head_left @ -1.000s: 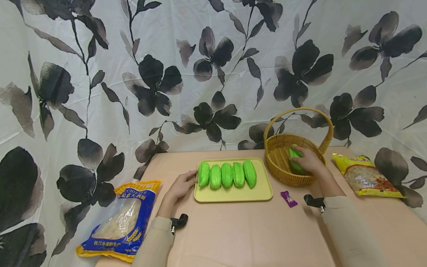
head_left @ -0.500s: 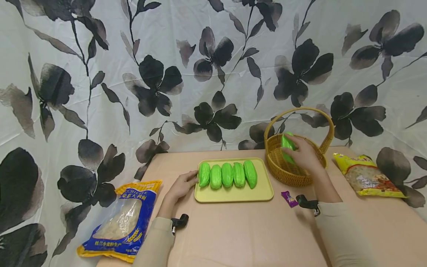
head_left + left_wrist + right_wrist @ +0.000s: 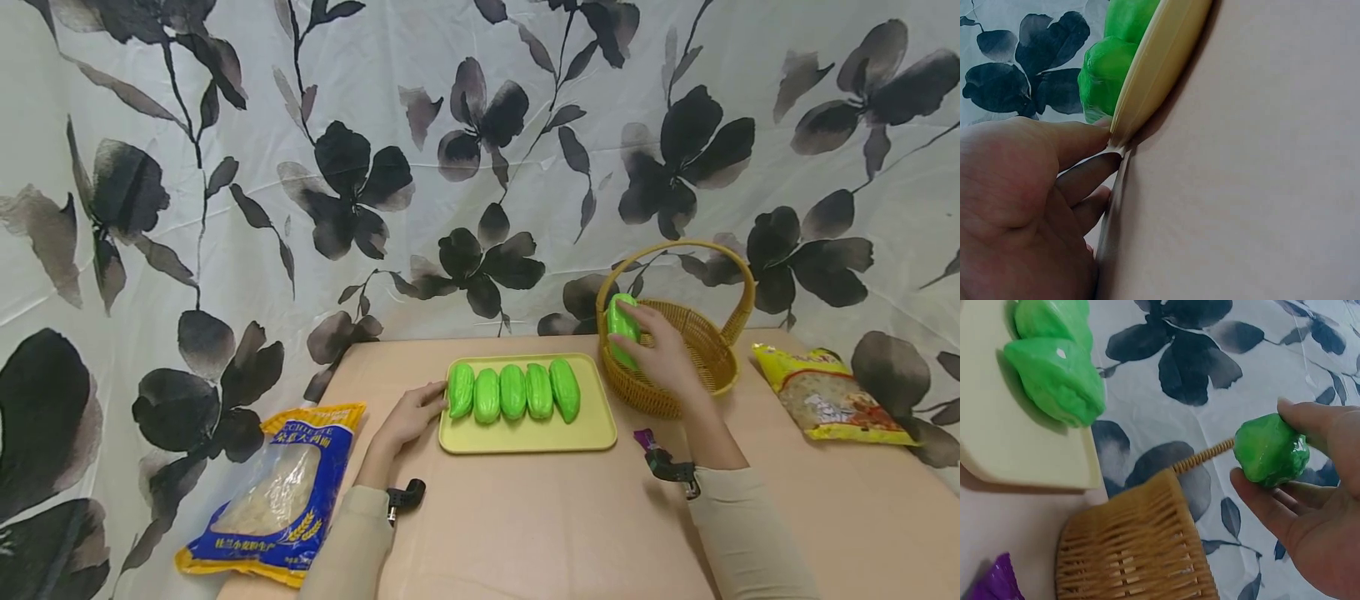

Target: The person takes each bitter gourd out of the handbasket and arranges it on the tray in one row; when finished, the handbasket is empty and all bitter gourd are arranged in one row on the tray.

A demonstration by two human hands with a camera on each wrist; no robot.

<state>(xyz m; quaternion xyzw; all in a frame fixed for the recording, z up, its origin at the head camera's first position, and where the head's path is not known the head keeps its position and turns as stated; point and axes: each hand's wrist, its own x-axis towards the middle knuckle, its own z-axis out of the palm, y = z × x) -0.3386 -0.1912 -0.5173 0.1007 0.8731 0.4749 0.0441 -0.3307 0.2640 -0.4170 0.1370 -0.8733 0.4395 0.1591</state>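
Note:
My right hand point(image 3: 665, 354) grips a short, shiny green cucumber point(image 3: 622, 330) between thumb and fingers, over the left rim of the wicker basket point(image 3: 708, 354). The right wrist view shows this cucumber point(image 3: 1269, 450) end-on, above the basket point(image 3: 1135, 550). On the yellow tray point(image 3: 525, 440) several more green cucumbers point(image 3: 513, 392) lie side by side in a row. At the tray's left edge, my left hand point(image 3: 408, 417) pinches the rim. Up close in the left wrist view, its thumb point(image 3: 1082, 140) meets the tray rim point(image 3: 1154, 69) from above, with the other fingers below.
A purple-wrapped candy point(image 3: 642, 437) lies right of the tray, partly hidden by the right wrist camera. The blue and yellow pasta bag point(image 3: 273, 496) is at the left; a yellow food packet point(image 3: 828, 396) is at the right. Behind the table hangs a floral cloth point(image 3: 480, 167).
My right hand has lifted the cucumber from inside the basket and moved it left to the basket's left rim. My left hand and the tray have stayed in place.

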